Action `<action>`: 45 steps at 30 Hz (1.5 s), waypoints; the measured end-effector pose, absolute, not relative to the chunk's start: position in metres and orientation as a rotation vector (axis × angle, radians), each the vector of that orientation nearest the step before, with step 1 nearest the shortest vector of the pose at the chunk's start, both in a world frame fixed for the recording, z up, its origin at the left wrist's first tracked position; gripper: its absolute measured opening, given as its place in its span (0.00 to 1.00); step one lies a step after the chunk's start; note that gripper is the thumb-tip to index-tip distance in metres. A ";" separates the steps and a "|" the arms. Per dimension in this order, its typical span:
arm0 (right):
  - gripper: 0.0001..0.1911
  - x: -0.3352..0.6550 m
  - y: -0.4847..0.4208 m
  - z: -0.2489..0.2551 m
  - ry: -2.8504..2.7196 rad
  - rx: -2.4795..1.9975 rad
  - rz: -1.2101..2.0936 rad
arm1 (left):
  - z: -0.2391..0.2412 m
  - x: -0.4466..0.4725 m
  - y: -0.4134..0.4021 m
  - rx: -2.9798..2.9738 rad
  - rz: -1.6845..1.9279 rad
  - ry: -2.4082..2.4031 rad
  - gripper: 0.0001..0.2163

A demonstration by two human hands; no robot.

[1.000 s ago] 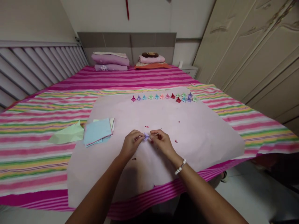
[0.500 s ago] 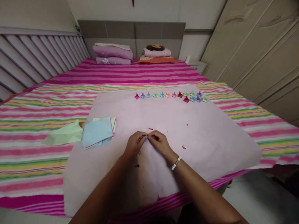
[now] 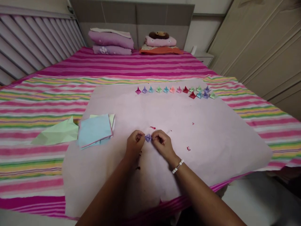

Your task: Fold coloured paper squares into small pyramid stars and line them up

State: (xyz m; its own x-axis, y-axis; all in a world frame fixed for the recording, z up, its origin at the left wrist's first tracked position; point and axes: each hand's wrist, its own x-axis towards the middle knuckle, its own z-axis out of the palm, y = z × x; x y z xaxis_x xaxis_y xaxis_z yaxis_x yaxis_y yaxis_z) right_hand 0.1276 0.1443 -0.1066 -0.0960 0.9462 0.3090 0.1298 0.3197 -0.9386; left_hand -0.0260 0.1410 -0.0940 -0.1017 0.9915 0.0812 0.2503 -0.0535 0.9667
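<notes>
A tiny purple folded paper piece (image 3: 148, 137) sits between both my hands, over a big pale pink paper sheet (image 3: 211, 131) spread on the bed. My left hand (image 3: 134, 145) pinches its left side with closed fingers. My right hand (image 3: 162, 143), with a white bead bracelet at the wrist, pinches its right side. Farther back on the sheet stands a row of several small folded paper shapes (image 3: 175, 90) in pink, purple, blue, green and red.
A stack of light blue paper squares (image 3: 95, 130) and a crumpled green sheet (image 3: 56, 133) lie left of my hands. Small red paper scraps (image 3: 188, 148) dot the pink sheet. The striped bedspread (image 3: 35, 103) carries folded pillows (image 3: 110, 40) by the headboard. A wardrobe (image 3: 263, 47) stands on the right.
The camera has tilted down and everything shifted in view. My hands stayed together on the purple piece; its small folded shape now shows between my fingertips.
</notes>
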 end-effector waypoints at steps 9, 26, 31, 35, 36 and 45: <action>0.06 0.127 0.144 -0.108 -1.521 -1.046 0.911 | -0.111 -0.019 0.143 1.534 1.209 1.604 0.06; 0.05 0.127 0.144 -0.106 -1.532 -1.046 0.917 | -0.114 -0.020 0.142 1.889 1.403 1.438 0.04; 0.05 0.127 0.144 -0.106 -1.540 -1.044 0.904 | -0.114 -0.018 0.142 1.934 1.423 1.499 0.04; 0.06 0.126 0.144 -0.106 -1.550 -1.062 0.890 | -0.116 -0.018 0.141 1.975 1.370 1.508 0.06; 0.06 0.125 0.144 -0.106 -1.554 -1.062 0.883 | -0.116 -0.018 0.141 1.985 1.348 1.516 0.08; 0.05 0.124 0.147 -0.110 -1.582 -1.040 0.804 | -0.114 -0.018 0.140 2.044 1.131 1.575 0.10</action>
